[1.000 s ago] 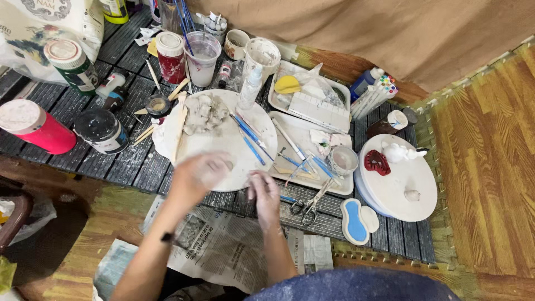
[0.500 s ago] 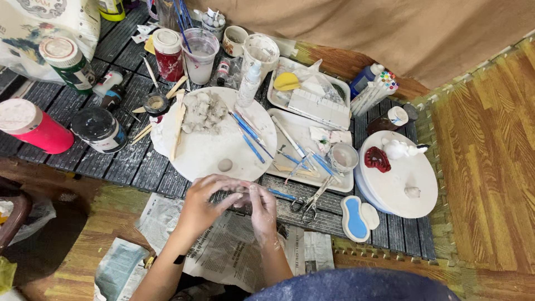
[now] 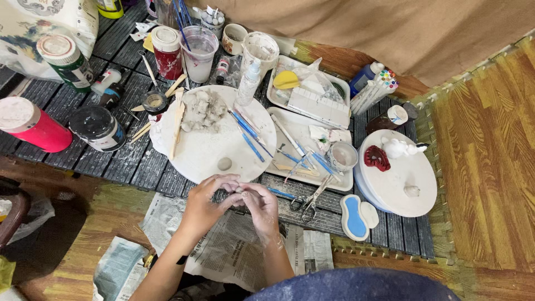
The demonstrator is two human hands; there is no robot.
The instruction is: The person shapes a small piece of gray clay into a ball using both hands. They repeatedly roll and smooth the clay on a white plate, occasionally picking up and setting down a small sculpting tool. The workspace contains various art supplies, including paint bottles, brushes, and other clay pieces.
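Observation:
My left hand point(image 3: 205, 204) and my right hand point(image 3: 259, 205) meet at the near edge of the low dark slatted table point(image 3: 134, 167), fingertips pressed together around a small lump of pale clay point(image 3: 238, 190) that is mostly hidden. Just beyond them lies a round white board point(image 3: 212, 150) with a small clay ball point(image 3: 224, 163), a pile of grey clay point(image 3: 202, 108), a wooden stick and blue tools. Both hands are dusted with clay.
Scissors point(image 3: 310, 202) lie right of my hands. A white turntable point(image 3: 398, 175) carries a red piece and white figures. Trays of tools, paint jars, a red tub point(image 3: 30, 124), a water cup point(image 3: 198, 51) and markers crowd the table. Newspaper point(image 3: 234, 251) covers the floor below.
My left hand has drawn back from the round board to the table's near edge. Both hands have come together around the clay. The small ball stays on the board.

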